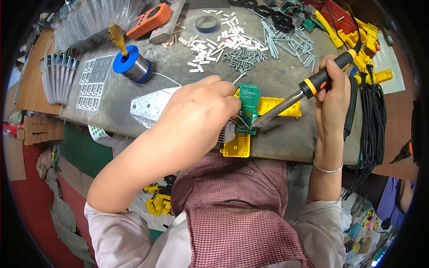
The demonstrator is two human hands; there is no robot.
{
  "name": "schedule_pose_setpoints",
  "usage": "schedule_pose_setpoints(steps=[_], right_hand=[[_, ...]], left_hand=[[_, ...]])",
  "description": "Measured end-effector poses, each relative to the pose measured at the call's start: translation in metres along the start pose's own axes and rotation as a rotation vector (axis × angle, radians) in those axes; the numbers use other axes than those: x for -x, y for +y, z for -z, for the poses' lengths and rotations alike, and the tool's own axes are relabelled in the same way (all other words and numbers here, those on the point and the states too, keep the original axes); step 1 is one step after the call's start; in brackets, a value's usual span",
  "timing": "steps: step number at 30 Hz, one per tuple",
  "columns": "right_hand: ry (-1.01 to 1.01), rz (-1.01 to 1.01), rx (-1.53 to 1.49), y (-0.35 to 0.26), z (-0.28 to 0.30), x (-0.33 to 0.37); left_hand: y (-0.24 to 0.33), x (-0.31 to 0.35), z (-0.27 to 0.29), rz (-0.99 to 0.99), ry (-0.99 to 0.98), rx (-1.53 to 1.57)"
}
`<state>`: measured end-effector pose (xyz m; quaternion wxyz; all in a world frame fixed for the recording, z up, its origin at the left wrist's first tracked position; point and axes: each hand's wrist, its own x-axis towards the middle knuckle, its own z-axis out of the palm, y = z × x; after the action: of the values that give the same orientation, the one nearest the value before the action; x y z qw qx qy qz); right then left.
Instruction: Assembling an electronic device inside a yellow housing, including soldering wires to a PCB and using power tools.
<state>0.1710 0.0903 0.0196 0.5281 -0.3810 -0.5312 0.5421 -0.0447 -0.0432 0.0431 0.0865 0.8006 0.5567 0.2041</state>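
My right hand [331, 87] grips a soldering iron [283, 105] with a black and yellow handle. Its tip meets the lower part of a green circuit board [249, 97]. My left hand [196, 109] is closed at the board's left edge, its fingers curled; what they pinch is hidden. A thin wire shows beside the iron tip. Under and around the board lies a yellow plastic housing [280, 107], with another yellow piece [237, 148] nearer me at the table edge. A grey ribbed part [227, 134] sits below my left fingers.
A blue solder spool [131, 66] stands at left, near a plastic-wrapped white piece [151, 107]. Farther back lie small white pieces [232, 41], screws [245, 58], long metal pins [286, 40], a tape roll [206, 24] and an orange meter [149, 21]. Black cables [373, 120] hang at right.
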Motion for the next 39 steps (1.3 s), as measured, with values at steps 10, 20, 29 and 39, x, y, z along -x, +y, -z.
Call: schedule_pose_setpoints(steps=[10, 20, 29, 39], right_hand=[[-0.047, 0.138, 0.094, -0.007, -0.002, 0.015], [-0.048, 0.204, 0.138, -0.004, -0.004, 0.012], [-0.065, 0.098, 0.097, 0.0, 0.0, 0.009], [-0.069, 0.063, 0.081, 0.002, 0.0, 0.006]], left_hand=[[0.0, -0.004, -0.001, -0.057, -0.032, -0.013], [-0.003, -0.006, -0.006, -0.081, -0.022, 0.029], [-0.003, -0.006, -0.005, -0.077, -0.024, 0.04], [-0.003, -0.006, -0.006, -0.066, -0.033, 0.041]])
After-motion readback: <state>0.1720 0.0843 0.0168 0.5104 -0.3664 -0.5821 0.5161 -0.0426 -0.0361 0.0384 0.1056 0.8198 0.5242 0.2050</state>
